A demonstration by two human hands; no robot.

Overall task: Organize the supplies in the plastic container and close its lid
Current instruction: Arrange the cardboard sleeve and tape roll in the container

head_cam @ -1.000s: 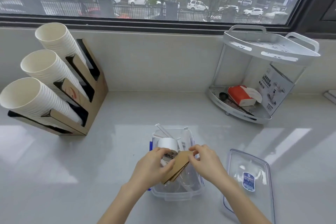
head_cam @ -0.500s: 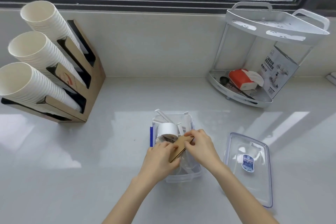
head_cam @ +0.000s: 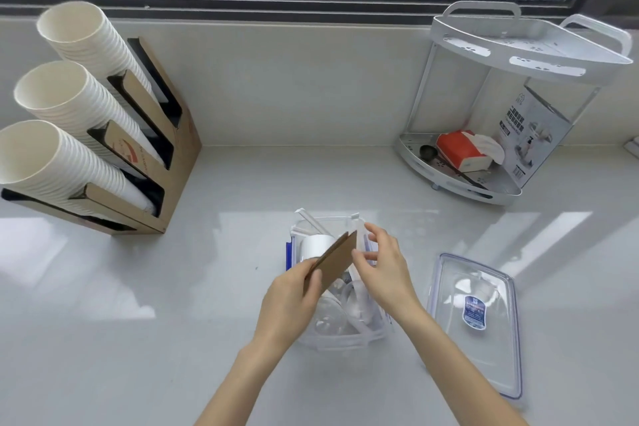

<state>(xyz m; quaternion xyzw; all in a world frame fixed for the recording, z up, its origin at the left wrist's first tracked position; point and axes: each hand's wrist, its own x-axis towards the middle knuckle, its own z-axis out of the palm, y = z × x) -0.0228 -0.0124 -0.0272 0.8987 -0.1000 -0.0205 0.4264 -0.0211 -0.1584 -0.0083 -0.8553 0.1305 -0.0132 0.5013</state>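
A clear plastic container (head_cam: 340,339) with blue side clips stands on the counter in front of me. It holds a white roll (head_cam: 316,245), wrapped straws (head_cam: 311,221) and clear plastic pieces. My left hand (head_cam: 290,301) grips the lower end of a flat brown cardboard piece (head_cam: 337,261), tilted above the container. My right hand (head_cam: 383,263) is beside the cardboard's upper right edge, fingers spread, fingertips touching or nearly touching it. The clear lid (head_cam: 477,322) with a blue label lies flat to the container's right.
A cardboard holder (head_cam: 162,162) with three stacks of white paper cups sits at the left. A white two-tier corner rack (head_cam: 511,97) at the back right holds a red tissue pack, a dark spoon and a printed box. A window wall runs behind.
My left hand has lifted the cardboard piece higher out of the container and tilted it up. My right hand has let go of it and opened its fingers.
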